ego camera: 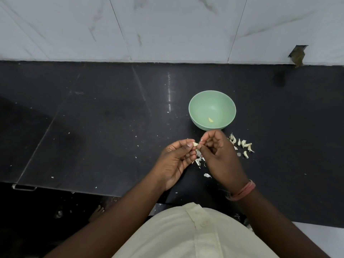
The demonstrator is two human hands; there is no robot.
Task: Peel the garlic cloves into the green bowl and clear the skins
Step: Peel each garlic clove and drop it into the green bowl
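A small, pale, partly skinned garlic clove [194, 144] sits pinched between the thumb and forefinger of the left hand [176, 161], raised just above the dark counter [104, 127]. The right hand [217, 155] meets it from the other side, its fingertips [199, 146] curled in and pinching at the clove's skin. The clove is too small to tell its long axis with certainty; its exposed tip points toward the right hand.

Just beyond the hands stands the green bowl [195, 101], upright, with one peeled clove [210, 120] lying on its inside wall. To the right of the right hand lies a loose cluster of unpeeled cloves [243, 145], apart from the bowl. Under and between the hands, torn white skins [198, 162] lie scattered on the counter, with one larger flake [207, 175] nearer the person. A reddish band [243, 190] circles the right wrist. Nothing stands between the hands and the bowl.
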